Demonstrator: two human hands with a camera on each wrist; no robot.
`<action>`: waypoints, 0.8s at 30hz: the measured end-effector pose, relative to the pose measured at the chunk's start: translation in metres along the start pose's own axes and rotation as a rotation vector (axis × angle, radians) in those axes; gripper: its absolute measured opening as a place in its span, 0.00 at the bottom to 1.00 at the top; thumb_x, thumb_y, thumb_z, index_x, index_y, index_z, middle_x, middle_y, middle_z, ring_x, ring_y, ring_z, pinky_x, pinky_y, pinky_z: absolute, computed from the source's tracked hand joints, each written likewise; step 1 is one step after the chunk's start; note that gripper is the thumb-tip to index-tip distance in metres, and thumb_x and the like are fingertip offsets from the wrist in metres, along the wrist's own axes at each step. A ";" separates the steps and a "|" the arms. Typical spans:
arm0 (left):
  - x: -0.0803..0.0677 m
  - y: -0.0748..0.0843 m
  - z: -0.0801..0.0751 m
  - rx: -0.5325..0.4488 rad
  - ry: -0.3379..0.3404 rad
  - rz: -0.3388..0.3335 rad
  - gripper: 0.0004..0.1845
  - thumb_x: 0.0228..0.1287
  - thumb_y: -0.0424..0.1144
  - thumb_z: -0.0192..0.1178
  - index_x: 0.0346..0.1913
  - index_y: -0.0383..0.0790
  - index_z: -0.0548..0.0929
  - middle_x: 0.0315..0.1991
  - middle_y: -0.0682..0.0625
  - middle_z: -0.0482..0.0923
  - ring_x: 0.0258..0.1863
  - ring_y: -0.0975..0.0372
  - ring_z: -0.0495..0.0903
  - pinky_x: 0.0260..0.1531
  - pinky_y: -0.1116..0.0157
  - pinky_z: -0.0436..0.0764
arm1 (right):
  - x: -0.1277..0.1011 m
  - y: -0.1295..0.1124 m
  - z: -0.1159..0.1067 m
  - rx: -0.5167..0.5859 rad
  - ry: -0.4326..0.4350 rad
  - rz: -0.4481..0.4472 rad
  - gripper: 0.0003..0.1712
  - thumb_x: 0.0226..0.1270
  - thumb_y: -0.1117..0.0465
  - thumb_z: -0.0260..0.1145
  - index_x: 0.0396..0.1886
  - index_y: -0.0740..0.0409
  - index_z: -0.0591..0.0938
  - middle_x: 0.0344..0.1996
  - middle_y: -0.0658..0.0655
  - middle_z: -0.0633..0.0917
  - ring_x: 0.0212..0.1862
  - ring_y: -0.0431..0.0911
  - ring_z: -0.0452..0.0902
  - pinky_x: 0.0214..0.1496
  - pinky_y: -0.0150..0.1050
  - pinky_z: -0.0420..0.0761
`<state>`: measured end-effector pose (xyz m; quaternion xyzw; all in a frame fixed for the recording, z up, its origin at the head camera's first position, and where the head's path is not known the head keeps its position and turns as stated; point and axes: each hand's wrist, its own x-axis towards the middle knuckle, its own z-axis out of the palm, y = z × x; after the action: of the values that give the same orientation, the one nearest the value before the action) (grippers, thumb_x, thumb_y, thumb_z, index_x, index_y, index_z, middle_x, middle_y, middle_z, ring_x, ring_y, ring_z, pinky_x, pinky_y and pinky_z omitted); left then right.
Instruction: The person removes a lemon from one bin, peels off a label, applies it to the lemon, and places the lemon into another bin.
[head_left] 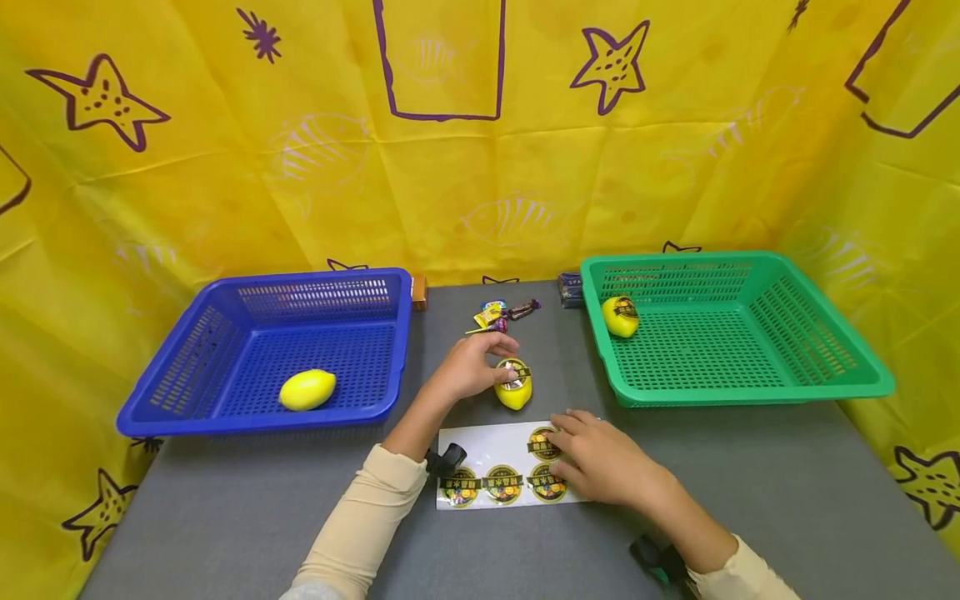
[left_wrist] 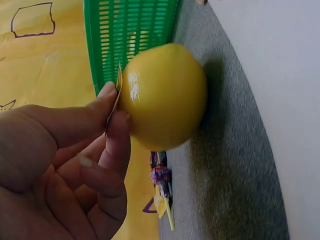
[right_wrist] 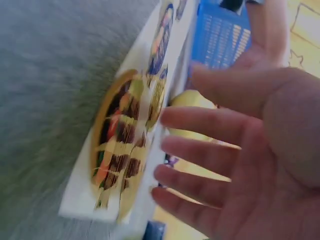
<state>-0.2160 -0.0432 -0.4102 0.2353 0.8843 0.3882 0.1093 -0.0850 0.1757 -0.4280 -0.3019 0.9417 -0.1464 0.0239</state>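
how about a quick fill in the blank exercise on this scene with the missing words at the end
1. At far left in the head view, a lemon lies in the ____ basket.
2. The number of lemons inside the green basket is ____.
3. The sticker at the middle lemon is pinched by the ____ hand.
4. The sheet partly under the right hand is ____ between its stickers.

Missing words: blue; one; left; white

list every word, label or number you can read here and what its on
"精品水果": round stickers on the white sheet.
"SPA", apparently, the rest hidden: dark box beside the green basket.
Too small to read: candy wrappers; sticker on the basket's lemon; sticker pinched by the left hand, partly covered.
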 end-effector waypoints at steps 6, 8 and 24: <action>-0.001 -0.007 0.001 -0.075 -0.064 -0.069 0.18 0.62 0.41 0.72 0.54 0.42 0.87 0.47 0.47 0.86 0.23 0.56 0.85 0.26 0.63 0.82 | 0.045 0.003 0.002 0.322 0.198 0.246 0.22 0.76 0.58 0.60 0.62 0.66 0.77 0.46 0.59 0.84 0.43 0.51 0.80 0.44 0.50 0.80; -0.001 -0.010 0.002 -0.121 -0.074 -0.072 0.18 0.64 0.41 0.70 0.56 0.42 0.86 0.44 0.45 0.86 0.21 0.56 0.85 0.21 0.64 0.82 | 0.062 0.007 0.003 0.472 0.218 0.331 0.25 0.79 0.56 0.55 0.67 0.65 0.72 0.46 0.59 0.82 0.39 0.49 0.79 0.39 0.48 0.79; -0.006 -0.030 0.006 -0.357 -0.115 -0.027 0.20 0.67 0.37 0.67 0.61 0.42 0.83 0.55 0.38 0.81 0.22 0.55 0.86 0.25 0.58 0.85 | 0.104 0.036 0.019 1.069 0.084 0.459 0.23 0.79 0.53 0.57 0.60 0.66 0.76 0.33 0.60 0.80 0.20 0.46 0.74 0.20 0.36 0.77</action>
<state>-0.2185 -0.0599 -0.4366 0.2219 0.7967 0.5234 0.2051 -0.1871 0.1385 -0.4521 -0.0300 0.7786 -0.6042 0.1665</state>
